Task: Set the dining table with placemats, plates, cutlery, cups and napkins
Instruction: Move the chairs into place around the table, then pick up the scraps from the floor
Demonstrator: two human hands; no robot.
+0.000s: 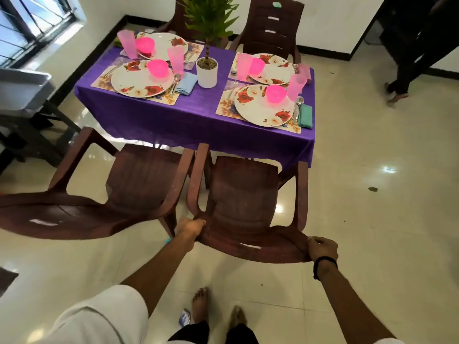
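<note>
Both hands, left hand (191, 225) and right hand (322, 248), close on the chair (244, 194) back at six o'clock, probably to tuck it under the laid table (193, 125) at twelve.

Table (188, 125) under purple cloth, four places laid.
Floral placemats (224, 108) at each place, flat, paired along both long sides.
Round white plates (142, 79) with red roses, one centred on each mat.
Pink bowls (276, 93) upright on plates.
Translucent pink cups (175, 60) upright beside plates.
Spoons and forks (298, 105) lying along plate edges.
Folded napkins: blue (186, 83) near left, green (305, 116) near right, touching mats.
</note>
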